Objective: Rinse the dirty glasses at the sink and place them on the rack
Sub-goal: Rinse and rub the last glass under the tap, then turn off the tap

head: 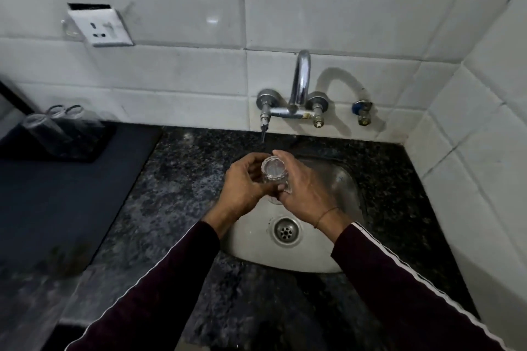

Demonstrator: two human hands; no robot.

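A clear ribbed glass [274,171] is held over the steel sink [336,259], its round end turned up toward me. My left hand [242,185] grips it from the left, and my right hand [302,188] grips it from the right with the thumb low on its side. The chrome tap [299,85] rises from the wall behind; I cannot tell whether water runs from it. Three clear glasses [61,128] stand on a dark tray [94,148] at the far left of the counter.
The sink drain [286,229] lies just below my hands. Dark speckled granite counter [176,179] surrounds the sink. A blue mat [57,202] covers the counter's left part. White tiled walls close the back and right. A wall socket [99,26] hangs upper left.
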